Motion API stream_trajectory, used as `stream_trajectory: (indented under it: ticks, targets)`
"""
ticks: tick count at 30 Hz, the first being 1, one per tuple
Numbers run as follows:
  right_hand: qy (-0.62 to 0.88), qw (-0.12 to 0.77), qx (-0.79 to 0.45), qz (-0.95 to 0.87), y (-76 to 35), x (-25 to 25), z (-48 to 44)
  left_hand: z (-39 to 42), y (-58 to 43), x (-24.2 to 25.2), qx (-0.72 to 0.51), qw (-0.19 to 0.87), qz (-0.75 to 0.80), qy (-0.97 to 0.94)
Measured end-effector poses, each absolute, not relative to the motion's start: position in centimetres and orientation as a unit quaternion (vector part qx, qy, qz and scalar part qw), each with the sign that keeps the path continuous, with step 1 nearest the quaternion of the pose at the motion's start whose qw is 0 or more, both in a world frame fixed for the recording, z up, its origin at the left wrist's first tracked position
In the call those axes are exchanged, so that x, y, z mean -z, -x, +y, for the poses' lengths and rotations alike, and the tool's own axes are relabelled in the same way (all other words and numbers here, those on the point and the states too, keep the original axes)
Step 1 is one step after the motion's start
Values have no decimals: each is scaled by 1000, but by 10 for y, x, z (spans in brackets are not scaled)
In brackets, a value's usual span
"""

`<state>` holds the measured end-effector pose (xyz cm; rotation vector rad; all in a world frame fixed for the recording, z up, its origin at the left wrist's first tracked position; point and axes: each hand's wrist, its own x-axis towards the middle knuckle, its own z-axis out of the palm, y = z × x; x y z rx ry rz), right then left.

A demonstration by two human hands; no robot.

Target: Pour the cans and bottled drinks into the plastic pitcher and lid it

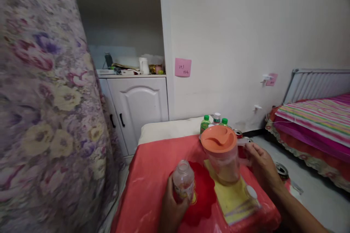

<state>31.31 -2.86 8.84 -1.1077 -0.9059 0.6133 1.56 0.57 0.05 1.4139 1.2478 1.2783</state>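
Observation:
My left hand is wrapped round a clear, open-mouthed bottle, held upright over a red scalloped tray. With fingers closed on its handle, my right hand grips a clear plastic pitcher topped by an orange lid. A little pale liquid shows low in the pitcher. It is above or on a yellow cloth; I cannot tell whether it touches. A white cap lies on the cloth's right side, near some thin pale sticks.
Behind the pitcher stand several bottles with green or white caps, and cans. Another can is by my right forearm. The red-covered table adjoins a white cabinet. A floral curtain hangs left; a bed stands right.

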Motion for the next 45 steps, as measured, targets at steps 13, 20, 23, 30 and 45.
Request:
stream_trajectory:
  ticks: [13,20,23,30,45]
  targets:
    - [551,577,-233,-556,-296,-173,-44,-5,-17,-19,-512,466,452,-562]
    - [535,506,-188,-650,-290,-195,-37,-6,-17,-14,-508,495,428,-560]
    - [528,480,-183,-676,-286,-203,-32,-7,-17,-16,-505,500,417,-566]
    - [517,428,-139,-728,-277,-220,-31,-10,-18,-21,-518,500,420,-553]
    - [494,299,-3,-817,-268,-249,-18,-9,-16,-15,-528,482,418,-560]
